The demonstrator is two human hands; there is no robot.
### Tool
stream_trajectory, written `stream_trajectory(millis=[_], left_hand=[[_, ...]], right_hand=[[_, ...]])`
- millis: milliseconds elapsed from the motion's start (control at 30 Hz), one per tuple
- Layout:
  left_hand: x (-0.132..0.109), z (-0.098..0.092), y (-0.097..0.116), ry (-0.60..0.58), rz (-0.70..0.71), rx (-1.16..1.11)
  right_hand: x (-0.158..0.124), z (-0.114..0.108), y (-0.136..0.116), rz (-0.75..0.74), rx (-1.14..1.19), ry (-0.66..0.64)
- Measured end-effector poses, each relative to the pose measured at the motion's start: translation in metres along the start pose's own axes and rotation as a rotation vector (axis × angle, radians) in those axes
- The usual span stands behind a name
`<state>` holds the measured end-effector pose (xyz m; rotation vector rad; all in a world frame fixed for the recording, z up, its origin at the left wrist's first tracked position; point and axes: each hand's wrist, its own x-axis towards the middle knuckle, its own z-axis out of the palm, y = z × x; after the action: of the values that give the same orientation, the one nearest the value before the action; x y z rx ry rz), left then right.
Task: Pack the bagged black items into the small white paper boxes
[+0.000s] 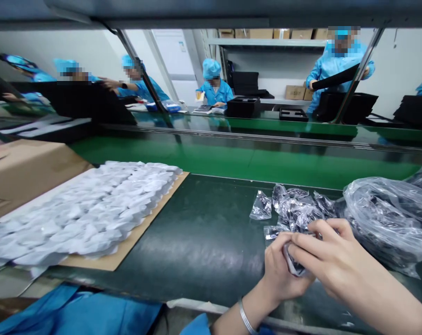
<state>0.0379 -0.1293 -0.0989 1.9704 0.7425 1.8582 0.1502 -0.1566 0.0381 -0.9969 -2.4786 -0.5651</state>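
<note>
Both of my hands meet at the lower right, above the dark green work surface [200,223]. Curled fingers of my left hand [284,274] wrap round a small dark item in a clear plastic bag [294,264]. From above and the right, my right hand [331,256] closes over the same bag, its fingers covering much of it. Just behind them lies a loose heap of small clear bags [298,204] with dark, cable-like contents. A large clear plastic sack [388,218] holding more dark pieces rests right of the heap.
Rows of white-wrapped pieces [92,209] lie on a cardboard sheet [127,253] at left, beside a cardboard box [29,172]. Behind runs a green conveyor belt [239,160]. Several people in blue work across it among black boxes [244,108]. Slanted metal posts [360,74] stand beyond.
</note>
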Motion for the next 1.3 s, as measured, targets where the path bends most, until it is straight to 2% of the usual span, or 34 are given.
stream_trajectory(millis=[133,300,467,667,933,1133,1300], left_hand=[[-0.002,0.000,0.000,0.032,-0.012,0.064],[-0.003,-0.001,0.002,0.082,-0.071,0.132],[-0.002,-0.002,0.002,0.063,-0.078,0.123],[0.006,0.002,0.004,-0.050,-0.047,0.112],[0.007,0.003,-0.005,-0.031,-0.013,-0.072],[0.006,-0.004,-0.011,0.021,-0.093,-0.300],[0.000,-0.006,-0.013,0.057,-0.177,-0.298]], right_hand=[[-0.012,0.004,-0.007,0.083,-0.045,0.060],[-0.023,0.004,-0.005,0.350,-0.035,0.220],[-0.020,0.007,-0.001,0.363,0.042,0.224],[-0.015,0.018,0.004,0.508,0.048,0.272],[-0.013,0.006,0.004,0.453,-0.022,0.214],[-0.011,-0.003,-0.001,0.346,0.034,0.150],[-0.005,-0.001,-0.004,0.356,0.089,0.180]])
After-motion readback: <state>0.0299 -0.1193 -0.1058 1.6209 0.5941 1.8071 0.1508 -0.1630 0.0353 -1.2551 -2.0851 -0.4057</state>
